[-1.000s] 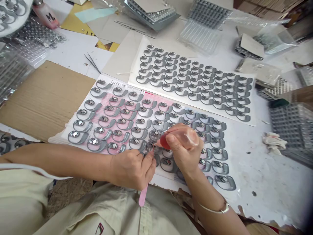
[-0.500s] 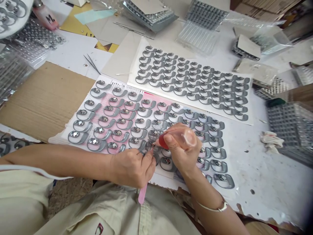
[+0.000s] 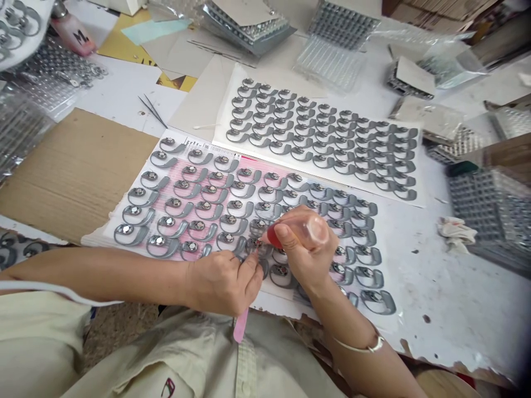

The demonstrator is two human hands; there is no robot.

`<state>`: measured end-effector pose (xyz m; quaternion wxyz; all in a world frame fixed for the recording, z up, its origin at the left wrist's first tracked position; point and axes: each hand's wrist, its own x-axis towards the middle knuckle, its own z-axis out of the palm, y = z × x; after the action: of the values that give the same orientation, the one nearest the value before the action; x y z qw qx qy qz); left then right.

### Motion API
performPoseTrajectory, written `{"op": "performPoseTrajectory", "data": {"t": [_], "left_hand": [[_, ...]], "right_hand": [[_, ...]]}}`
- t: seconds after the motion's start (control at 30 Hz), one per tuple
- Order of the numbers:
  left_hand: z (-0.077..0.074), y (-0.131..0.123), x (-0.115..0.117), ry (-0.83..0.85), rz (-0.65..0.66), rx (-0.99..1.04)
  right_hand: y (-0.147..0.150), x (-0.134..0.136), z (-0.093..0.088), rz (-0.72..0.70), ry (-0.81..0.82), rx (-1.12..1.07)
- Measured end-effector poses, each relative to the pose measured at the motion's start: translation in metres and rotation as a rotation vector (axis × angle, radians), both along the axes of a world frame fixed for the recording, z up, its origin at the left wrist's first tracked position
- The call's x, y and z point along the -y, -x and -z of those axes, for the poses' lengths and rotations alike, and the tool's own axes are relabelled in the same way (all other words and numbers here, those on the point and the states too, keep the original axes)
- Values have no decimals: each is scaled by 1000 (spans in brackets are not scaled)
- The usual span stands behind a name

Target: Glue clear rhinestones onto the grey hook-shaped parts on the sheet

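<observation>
Rows of grey hook-shaped parts (image 3: 194, 204) with shiny round centres lie on a pink-printed white sheet (image 3: 136, 163) before me. My right hand (image 3: 309, 249) is closed on a small clear squeeze bottle with a red cap (image 3: 305, 229), its tip pointing at a part near the sheet's front edge. My left hand (image 3: 224, 282) is closed round a thin pink stick (image 3: 240, 326), whose end pokes out below the fist, and its fingertips rest at the same part.
A second white sheet (image 3: 226, 94) of grey parts lies behind. Brown cardboard (image 3: 74, 166) lies at left, tweezers (image 3: 152, 110) behind it. Clear plastic trays (image 3: 332, 58) and stacked trays (image 3: 493, 210) crowd the back and right. A crumpled cloth (image 3: 456, 229) sits at right.
Both hands stay at the same part; the view has shifted slightly, so everything sits a little higher and further left in the picture.
</observation>
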<state>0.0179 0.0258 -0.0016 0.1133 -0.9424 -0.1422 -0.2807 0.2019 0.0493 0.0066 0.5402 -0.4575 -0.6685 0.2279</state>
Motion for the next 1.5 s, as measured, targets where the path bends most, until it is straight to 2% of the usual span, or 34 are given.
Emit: {"op": "performPoseTrajectory", "data": {"t": [0.3,0.67,0.87,1.13,1.5], "left_hand": [[4,-2,2,-1,-24,18],[-3,-1,-2,-3,-16,27],[-1,0,-2,14,-10,15],[2,1,-1,8,-12,1],[-3,0,-3,12,-10,14]], "right_hand": [[1,1,-1,1,-23,-9],[1,2,-3,-1,-20,-4],[-3,3,-3,32,-31,-76],[-2,1,-1,37,-49,-25],[-1,1,-1,29,-45,14]]}}
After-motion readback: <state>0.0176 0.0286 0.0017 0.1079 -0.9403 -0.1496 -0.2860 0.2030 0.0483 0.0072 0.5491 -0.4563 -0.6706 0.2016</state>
